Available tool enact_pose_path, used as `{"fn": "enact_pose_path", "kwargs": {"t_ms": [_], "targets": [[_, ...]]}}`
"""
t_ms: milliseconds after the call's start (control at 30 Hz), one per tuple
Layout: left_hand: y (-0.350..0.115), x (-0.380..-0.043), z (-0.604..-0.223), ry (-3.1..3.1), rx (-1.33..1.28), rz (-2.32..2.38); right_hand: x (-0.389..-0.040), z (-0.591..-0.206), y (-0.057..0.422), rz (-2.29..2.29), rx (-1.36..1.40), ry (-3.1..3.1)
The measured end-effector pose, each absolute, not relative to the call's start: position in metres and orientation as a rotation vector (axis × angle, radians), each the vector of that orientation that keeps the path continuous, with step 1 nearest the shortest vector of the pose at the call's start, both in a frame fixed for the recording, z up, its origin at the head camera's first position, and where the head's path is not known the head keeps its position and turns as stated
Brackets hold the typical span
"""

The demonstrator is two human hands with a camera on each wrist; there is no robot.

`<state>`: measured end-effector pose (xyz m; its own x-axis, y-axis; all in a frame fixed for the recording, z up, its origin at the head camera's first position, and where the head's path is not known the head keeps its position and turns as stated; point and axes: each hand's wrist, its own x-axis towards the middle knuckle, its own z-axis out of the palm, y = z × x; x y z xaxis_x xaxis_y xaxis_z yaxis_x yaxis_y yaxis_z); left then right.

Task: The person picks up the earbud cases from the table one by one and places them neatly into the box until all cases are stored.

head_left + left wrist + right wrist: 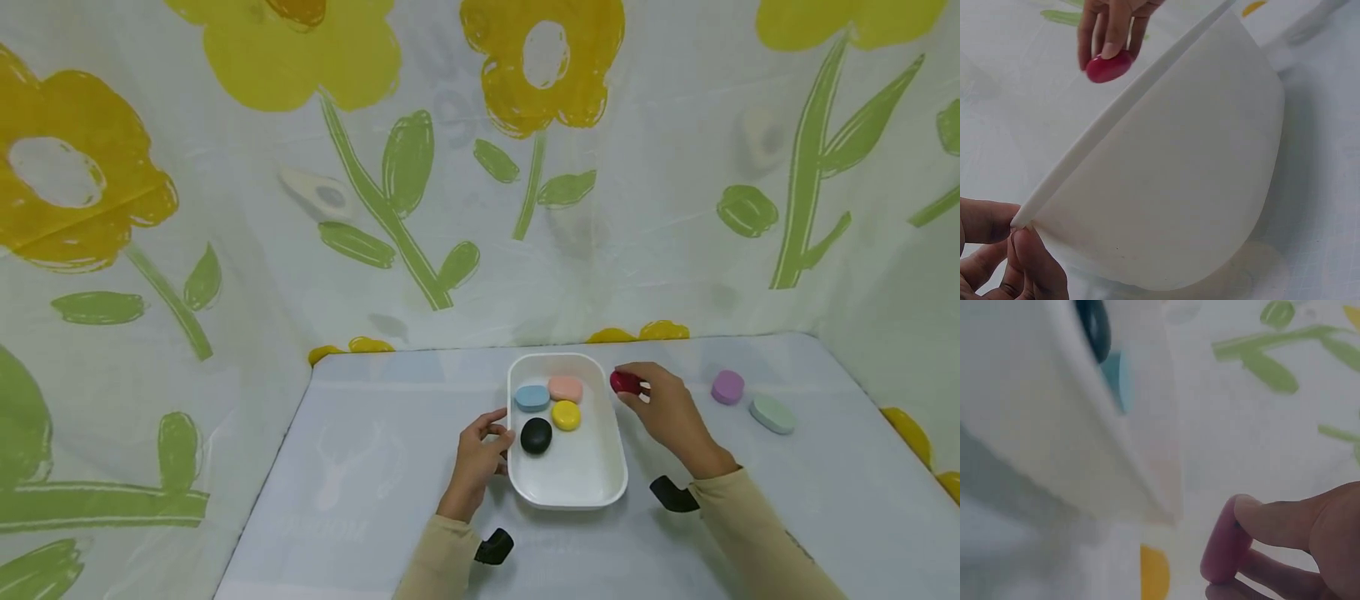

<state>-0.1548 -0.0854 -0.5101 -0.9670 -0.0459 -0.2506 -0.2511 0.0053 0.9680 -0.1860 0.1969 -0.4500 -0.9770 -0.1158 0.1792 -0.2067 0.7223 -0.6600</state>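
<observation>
A white rectangular tub (592, 475) holds a blue oval piece (532, 398), a pink piece (566, 388), a yellow round piece (566, 415) and a black rounded piece (536, 436). My left hand (476, 458) pinches the tub's left rim between thumb and fingers, seen close in the left wrist view. Just outside the tub's upper right edge, my right hand (671, 412) pinches a red rounded piece (625, 382) above the table. In the right wrist view that red piece (1225, 544) sits between thumb and fingers, apart from the tub's wall.
On the white table (375, 500), a purple round piece (727, 387) and a pale green oval piece (772, 414) lie right of my right hand. Flower-printed sheeting (645, 250) stands behind the table and along its sides. A black wrist mount (673, 495) juts from each sleeve.
</observation>
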Motion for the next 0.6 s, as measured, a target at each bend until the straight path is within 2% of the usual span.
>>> {"fn": "enact_pose_path", "kwargs": {"t_ms": [600], "targets": [[-0.087, -0.154, -0.509, 2.085, -0.292, 2.110, -0.175, -0.451, 0.150, 1.156, 0.746, -2.862]]}}
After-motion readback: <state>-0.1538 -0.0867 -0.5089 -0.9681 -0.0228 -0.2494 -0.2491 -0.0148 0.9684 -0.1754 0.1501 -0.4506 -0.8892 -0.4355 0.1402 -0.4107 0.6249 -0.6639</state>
